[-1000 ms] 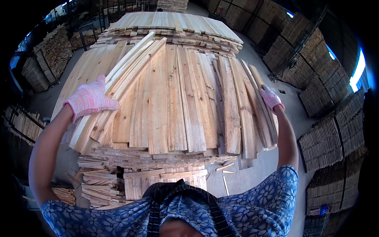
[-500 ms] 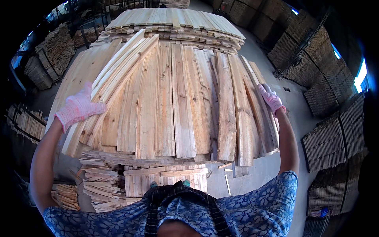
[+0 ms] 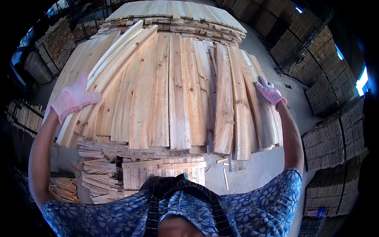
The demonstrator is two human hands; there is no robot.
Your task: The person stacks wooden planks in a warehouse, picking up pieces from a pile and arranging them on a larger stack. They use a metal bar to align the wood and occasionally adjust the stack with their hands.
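Pink-and-white knitted gloves cover both my hands. My left hand (image 3: pixel 75 98) rests with fingers stretched along the left side of several slanted narrow boards (image 3: pixel 114 65), its thumb spread across them. These boards lean over one another on top of a wide layer of flat wooden boards (image 3: pixel 160 91). At the right edge of that layer, my right hand (image 3: pixel 270 91) lies with fingers apart on the outer boards (image 3: pixel 262 114). Between the hands, a rough-edged board (image 3: pixel 224 106) lies over its neighbours.
Behind the layer rises a higher stack of boards (image 3: pixel 177 21). Nearer my body are a low pallet of boards (image 3: pixel 138 173) and a pile of offcuts (image 3: pixel 98 183). Tall timber stacks (image 3: pixel 323 148) line the right side, beyond a strip of concrete floor (image 3: pixel 256 175). Loose slivers lie on it.
The boards sit slightly higher in the view. My right hand has shifted from the outer edge onto the tops of the right-hand boards, which look flatter. My left hand keeps its place.
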